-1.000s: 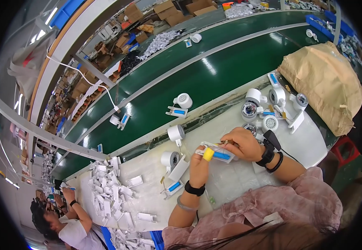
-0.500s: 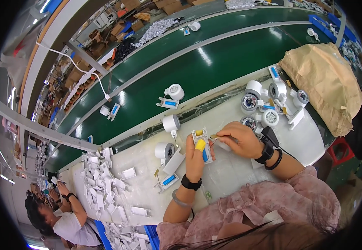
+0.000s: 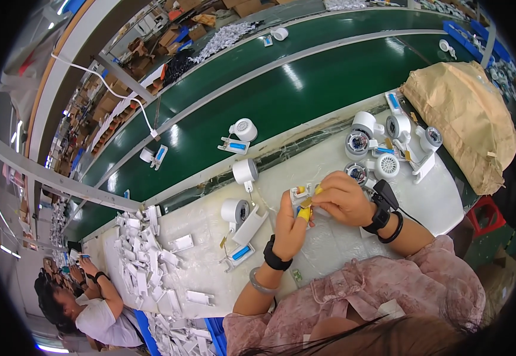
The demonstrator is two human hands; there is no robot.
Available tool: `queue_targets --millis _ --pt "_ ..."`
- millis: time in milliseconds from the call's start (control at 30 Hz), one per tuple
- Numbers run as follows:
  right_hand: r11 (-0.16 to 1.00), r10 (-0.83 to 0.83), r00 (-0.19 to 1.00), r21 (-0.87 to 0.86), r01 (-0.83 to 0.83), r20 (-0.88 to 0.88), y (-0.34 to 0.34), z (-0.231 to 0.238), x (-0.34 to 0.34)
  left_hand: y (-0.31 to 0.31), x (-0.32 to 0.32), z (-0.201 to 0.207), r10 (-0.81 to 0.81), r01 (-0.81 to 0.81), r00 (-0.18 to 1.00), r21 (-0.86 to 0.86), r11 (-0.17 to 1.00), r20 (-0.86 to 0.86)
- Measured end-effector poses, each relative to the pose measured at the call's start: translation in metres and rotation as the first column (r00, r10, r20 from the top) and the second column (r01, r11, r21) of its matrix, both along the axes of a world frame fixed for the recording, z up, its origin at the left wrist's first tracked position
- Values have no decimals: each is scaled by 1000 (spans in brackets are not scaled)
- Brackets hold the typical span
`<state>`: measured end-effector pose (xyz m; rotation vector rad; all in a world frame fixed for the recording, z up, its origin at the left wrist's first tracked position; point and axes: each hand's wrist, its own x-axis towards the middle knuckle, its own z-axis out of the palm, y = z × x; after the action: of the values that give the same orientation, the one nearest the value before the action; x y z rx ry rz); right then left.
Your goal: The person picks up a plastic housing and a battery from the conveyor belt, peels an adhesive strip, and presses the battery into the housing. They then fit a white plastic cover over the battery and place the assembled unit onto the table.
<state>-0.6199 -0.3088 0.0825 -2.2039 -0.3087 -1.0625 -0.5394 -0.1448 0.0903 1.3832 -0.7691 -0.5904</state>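
Note:
My left hand (image 3: 290,228), a yellow cover on its thumb, grips a white plastic handle shell (image 3: 294,194). Most of that shell is hidden behind my fingers. Close against it, my right hand (image 3: 345,200) has its fingers pinched on a small brownish circuit board (image 3: 306,203), just above the left thumb. Left of my hands a white fan head (image 3: 232,211) lies by an upright white shell (image 3: 251,228) and an open shell with a blue battery (image 3: 240,253). Another fan head (image 3: 245,170) stands farther back.
Several fan heads (image 3: 386,167) cluster at the right beside a large brown paper bag (image 3: 459,121). White shells (image 3: 145,255) are heaped at the left. Beyond the table, a green conveyor belt (image 3: 323,77) carries fan parts. A co-worker (image 3: 100,314) sits at the lower left.
My hands have come together, the right bringing the small board over the shell. The left hand has moved slightly right, and the battery in its shell is now covered. Fan parts on the belt have shifted slightly left.

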Motion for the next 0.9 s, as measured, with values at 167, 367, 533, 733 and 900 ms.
queue_targets --millis 167,367,533,733,900 --pt "1000 -6 1000 -2 6 1 0 0 0 1 0 -1 -27 27 999 6 1000 39" --pt "1000 0 1000 3 0 -15 -1 4 -1 1 -2 0 -34 33 996 17 999 84" --pt "999 -34 999 -13 34 0 0 4 -1 -1 -3 -6 -13 13 998 2 1000 62" --pt "1000 -24 1000 -16 24 20 1 3 -1 0 -1 -11 -60 59 998 -67 996 -15" --pt "1000 6 999 -22 -5 33 0 2 -1 -1 -5 -5 -48 47 999 -78 996 -6"
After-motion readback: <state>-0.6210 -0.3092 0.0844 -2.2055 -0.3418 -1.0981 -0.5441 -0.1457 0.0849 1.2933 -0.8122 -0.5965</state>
